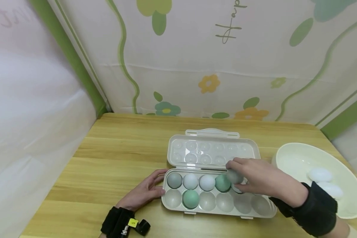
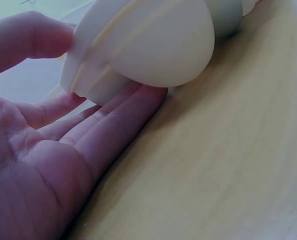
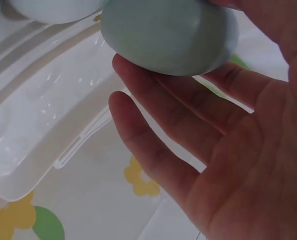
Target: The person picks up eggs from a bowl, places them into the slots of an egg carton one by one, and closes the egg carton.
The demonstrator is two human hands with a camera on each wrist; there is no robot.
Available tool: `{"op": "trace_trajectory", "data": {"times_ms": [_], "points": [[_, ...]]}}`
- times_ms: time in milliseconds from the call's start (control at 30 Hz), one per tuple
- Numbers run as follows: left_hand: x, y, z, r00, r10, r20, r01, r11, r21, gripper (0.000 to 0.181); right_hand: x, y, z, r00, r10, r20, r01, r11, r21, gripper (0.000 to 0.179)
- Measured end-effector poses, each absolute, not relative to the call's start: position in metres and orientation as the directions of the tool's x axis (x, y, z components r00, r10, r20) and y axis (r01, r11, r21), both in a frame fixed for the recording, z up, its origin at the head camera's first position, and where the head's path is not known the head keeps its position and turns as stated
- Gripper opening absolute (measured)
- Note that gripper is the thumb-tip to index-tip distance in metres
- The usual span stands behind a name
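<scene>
A pale plastic egg box (image 1: 220,213) lies on the table with its lid (image 1: 211,150) folded back. My right hand (image 1: 257,175) holds a grey-green egg (image 1: 235,177) over the back row, between thumb and fingers; the egg (image 3: 168,32) shows whole-shelled in the right wrist view. Part of a white egg shows under that hand. Along the back row sit a grey egg (image 1: 174,180), two white eggs (image 1: 207,182) and a green egg (image 1: 222,182). Another green egg (image 1: 191,199) fills the second front cup. My left hand (image 1: 144,191) grips the box's left end, thumb at the rim, fingers (image 2: 116,122) beneath.
At the right stands a large cream bowl (image 1: 297,148) with white eggs (image 1: 320,174) inside. The wooden table (image 1: 113,158) ends at a printed white cloth (image 1: 172,89) behind the box. A strap (image 1: 312,208) wraps my right wrist beside the bowl.
</scene>
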State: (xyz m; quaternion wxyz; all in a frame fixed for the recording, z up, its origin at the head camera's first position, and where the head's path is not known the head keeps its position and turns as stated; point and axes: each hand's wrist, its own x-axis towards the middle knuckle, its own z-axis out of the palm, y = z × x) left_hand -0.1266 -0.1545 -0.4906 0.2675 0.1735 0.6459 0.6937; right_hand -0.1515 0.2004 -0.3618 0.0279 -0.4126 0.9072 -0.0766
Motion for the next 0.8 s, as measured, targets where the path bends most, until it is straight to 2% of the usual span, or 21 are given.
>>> {"op": "trace_trajectory", "data": {"times_ms": [133, 567, 800], "points": [[-0.127, -0.155, -0.491, -0.796, 0.597, -0.105, -0.149, -0.025, 0.989, 0.058, -0.151, 0.193, -0.363, -0.645, -0.763, 0.030, -0.758, 0.635, -0.152, 0.040], [-0.127, -0.156, -0.491, -0.798, 0.592, -0.112, -0.153, -0.019, 0.988, 0.058, -0.145, 0.161, -0.371, -0.543, -0.828, 0.142, -0.840, 0.535, -0.090, 0.045], [-0.128, -0.155, -0.492, -0.798, 0.595, -0.098, -0.139, -0.022, 0.990, 0.057, -0.143, 0.149, -0.377, -0.530, -0.830, 0.172, -0.848, 0.524, -0.086, 0.042]]}}
